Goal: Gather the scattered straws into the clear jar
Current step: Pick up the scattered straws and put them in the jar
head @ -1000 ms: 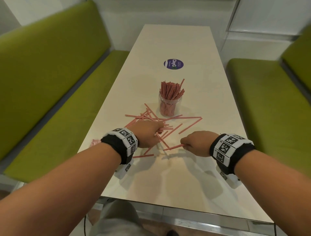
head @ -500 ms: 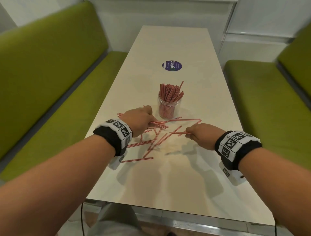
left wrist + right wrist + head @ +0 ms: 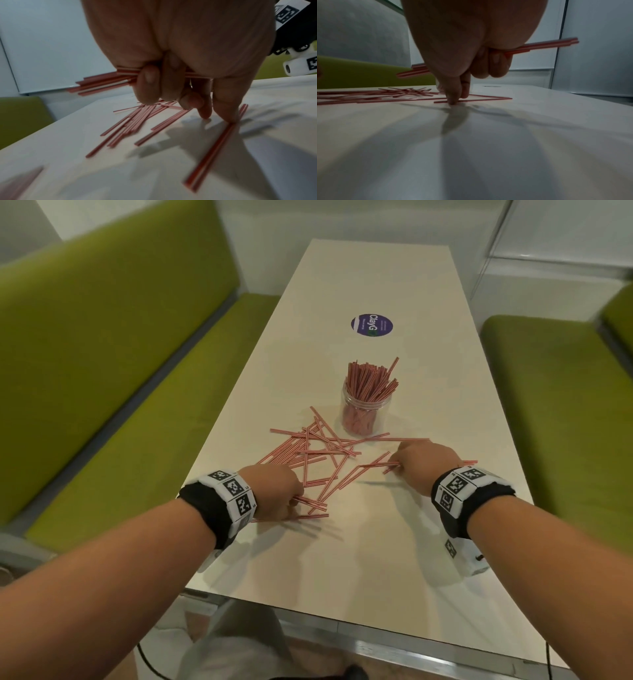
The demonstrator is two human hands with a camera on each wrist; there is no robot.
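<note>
Several red-and-white straws (image 3: pixel 318 453) lie scattered on the cream table (image 3: pixel 342 542), just in front of the clear jar (image 3: pixel 361 414), which stands upright and packed with straws. My left hand (image 3: pixel 277 494) is at the near left of the pile. It grips a bundle of straws (image 3: pixel 102 81) in its curled fingers while two fingertips (image 3: pixel 228 116) touch the table beside a loose straw (image 3: pixel 214 146). My right hand (image 3: pixel 421 463) is right of the pile. It holds a few straws (image 3: pixel 547 45) in the palm and pinches another straw (image 3: pixel 479 100) on the table.
Green bench seats (image 3: pixel 102 354) run along both sides of the table; the right one (image 3: pixel 555 405) is close to my right arm. A round purple sticker (image 3: pixel 371 325) lies beyond the jar. The table's near edge (image 3: pixel 342 621) has a metal rim.
My left hand has drawn back toward me to the pile's near-left edge, still holding its bundle. My right hand stays right of the pile with its fingers down on a straw.
</note>
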